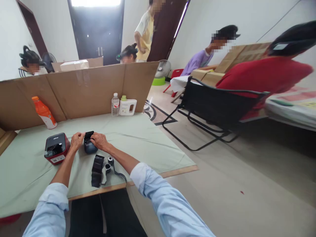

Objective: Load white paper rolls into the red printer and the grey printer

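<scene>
A small dark blue rounded device (90, 148) with a raised black lid stands on the cloth-covered table (138, 138). My left hand (77, 141) is at its left side, fingers closed against the lid's edge. From the right, my right hand (99, 140) reaches over the opening with bent fingers. Its fingertips are partly hidden inside the device. Nearer to me lies a folded black strip (97, 171). Beside that are two small rolls (110, 160) with dark grey bands trailing from them. A red and black box (56, 148) stands left of my left hand.
A cardboard partition (86, 90) closes off the table's far side. Before it stand an orange bottle (44, 113), a clear water bottle (115, 105) and a white jug (127, 107). A black folding chair (217, 108) is at the right. Several other people sit or stand beyond.
</scene>
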`<state>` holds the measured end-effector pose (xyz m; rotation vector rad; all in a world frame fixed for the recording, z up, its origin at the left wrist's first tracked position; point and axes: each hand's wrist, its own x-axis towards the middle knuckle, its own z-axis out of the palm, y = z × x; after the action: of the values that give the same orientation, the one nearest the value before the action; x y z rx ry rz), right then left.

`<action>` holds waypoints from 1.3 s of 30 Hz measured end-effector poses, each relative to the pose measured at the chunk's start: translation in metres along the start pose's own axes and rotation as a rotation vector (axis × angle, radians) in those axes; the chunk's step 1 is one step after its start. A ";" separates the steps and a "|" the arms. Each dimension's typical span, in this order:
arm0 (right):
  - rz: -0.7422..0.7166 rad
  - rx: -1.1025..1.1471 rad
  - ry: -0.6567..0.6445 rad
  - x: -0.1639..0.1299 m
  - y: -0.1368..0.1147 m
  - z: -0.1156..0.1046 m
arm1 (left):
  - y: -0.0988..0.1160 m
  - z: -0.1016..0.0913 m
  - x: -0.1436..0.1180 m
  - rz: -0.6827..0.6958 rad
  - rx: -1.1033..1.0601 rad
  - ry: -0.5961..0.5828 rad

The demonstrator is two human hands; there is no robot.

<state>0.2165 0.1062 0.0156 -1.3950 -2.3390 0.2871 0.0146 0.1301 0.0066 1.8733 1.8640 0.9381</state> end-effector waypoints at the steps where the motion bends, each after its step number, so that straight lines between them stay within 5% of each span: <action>1: 0.002 0.016 0.008 0.000 0.001 0.001 | -0.003 0.000 -0.003 0.033 -0.023 -0.015; 7: 0.001 0.110 0.028 0.001 0.004 0.008 | -0.014 0.004 -0.020 0.137 -0.047 -0.038; 13: -0.066 0.089 -0.010 0.004 0.004 0.005 | 0.007 0.012 -0.018 0.142 0.038 -0.024; 25: -0.085 0.135 0.126 0.007 -0.020 -0.046 | 0.038 -0.006 -0.028 0.121 -0.017 -0.039; 31: -0.049 0.343 0.331 -0.063 0.019 -0.070 | 0.097 0.000 -0.051 0.245 0.165 -0.088; 35: 0.108 0.506 0.366 -0.129 0.050 -0.047 | 0.125 0.022 -0.068 0.207 0.336 -0.169; 39: 0.215 0.619 0.338 -0.155 0.060 -0.015 | 0.128 0.027 -0.069 0.190 0.352 -0.175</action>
<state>0.3359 -0.0015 -0.0294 -1.2523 -1.6305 0.7065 0.1343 0.0574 0.0558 2.2885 1.8623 0.4985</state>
